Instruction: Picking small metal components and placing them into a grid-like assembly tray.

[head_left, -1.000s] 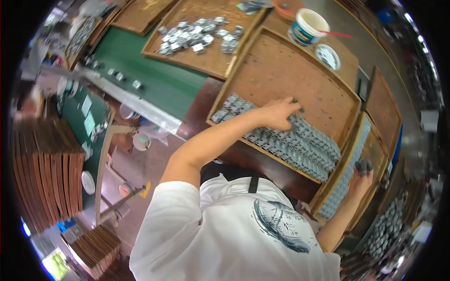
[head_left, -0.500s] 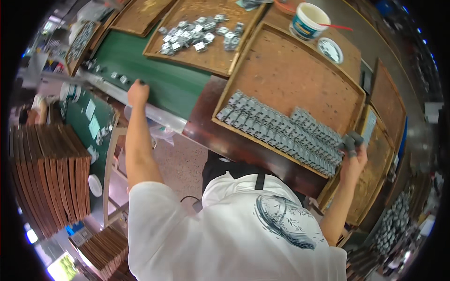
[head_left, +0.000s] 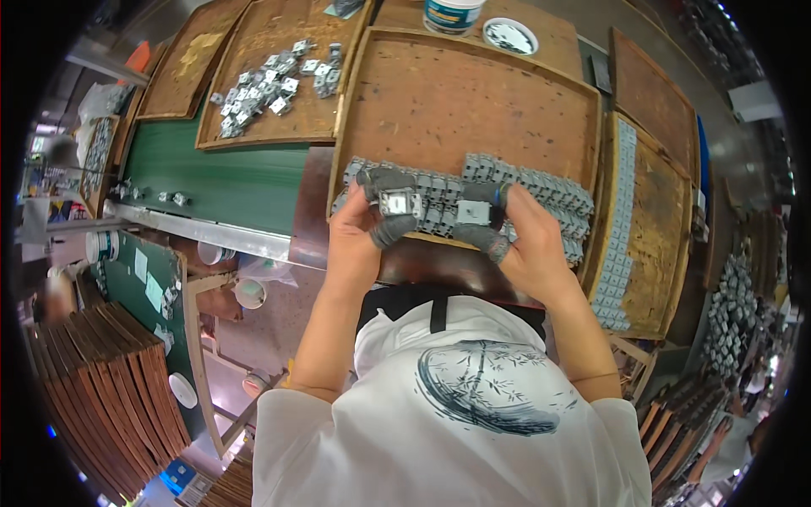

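Note:
Grey finger covers wrap the fingertips of both my hands. My left hand point(head_left: 359, 232) is closed on a small grey block-shaped part point(head_left: 397, 204), pinched between thumb and finger with a pale metallic face up. Beside it, my right hand point(head_left: 534, 237) pinches a similar part point(head_left: 475, 212) with a flat, light square face. The two parts are apart. Both hands are above the front edge of a wooden tray point(head_left: 473, 52), where tight rows of like grey parts point(head_left: 549, 190) stand. My fingers hide some of those rows.
Loose parts point(head_left: 262, 89) lie heaped in a tray at the far left. A few parts point(head_left: 173, 198) rest on the green belt point(head_left: 215, 173). At the right, another tray point(head_left: 655, 228) holds a long row of parts. A white bucket point(head_left: 452, 15) and a round lid-like dish point(head_left: 510, 36) stand behind.
My left hand has come back from the green belt to the tray's front edge with a part. My right hand has moved left from the tray's right corner to beside it. The view has shifted.

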Available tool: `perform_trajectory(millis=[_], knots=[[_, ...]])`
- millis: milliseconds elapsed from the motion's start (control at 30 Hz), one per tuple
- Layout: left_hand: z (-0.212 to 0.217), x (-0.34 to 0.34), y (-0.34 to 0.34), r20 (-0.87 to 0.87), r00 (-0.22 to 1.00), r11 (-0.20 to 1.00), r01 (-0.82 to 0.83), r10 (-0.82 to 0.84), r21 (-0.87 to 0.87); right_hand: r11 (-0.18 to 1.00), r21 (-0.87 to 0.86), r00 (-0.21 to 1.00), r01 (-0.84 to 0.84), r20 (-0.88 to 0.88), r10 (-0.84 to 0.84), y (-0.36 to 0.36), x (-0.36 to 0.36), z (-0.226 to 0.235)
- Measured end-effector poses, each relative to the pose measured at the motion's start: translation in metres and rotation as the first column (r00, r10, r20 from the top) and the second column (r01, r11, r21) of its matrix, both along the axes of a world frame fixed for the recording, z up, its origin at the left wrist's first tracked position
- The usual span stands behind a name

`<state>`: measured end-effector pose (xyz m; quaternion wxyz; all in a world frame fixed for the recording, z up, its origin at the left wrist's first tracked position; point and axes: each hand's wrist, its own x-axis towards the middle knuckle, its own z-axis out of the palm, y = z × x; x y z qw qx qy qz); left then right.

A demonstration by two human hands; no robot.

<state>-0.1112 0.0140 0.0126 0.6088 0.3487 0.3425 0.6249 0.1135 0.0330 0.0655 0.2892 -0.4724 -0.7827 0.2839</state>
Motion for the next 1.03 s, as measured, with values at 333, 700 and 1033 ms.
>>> perform_trajectory(millis=[333,700,1033], knots=[[0.024,0.035,-0.011,-0.258,0.934,0.954,0.283,-0.249,0.104,0.981,0.194,0.999,-0.006,-0.033,0.013,-0.022,0.013,0.000],[-0.005,0.054,-0.016,-0.021,0.930,0.914,0.355,-0.366,-0.199,0.998,-0.047,0.997,-0.031,-0.075,0.027,-0.017,0.038,-0.012],[0.006,0.075,-0.013,-0.755,0.649,0.952,0.279,-0.090,0.126,0.949,0.292,0.983,0.120,0.099,-0.155,-0.028,0.027,-0.044]])
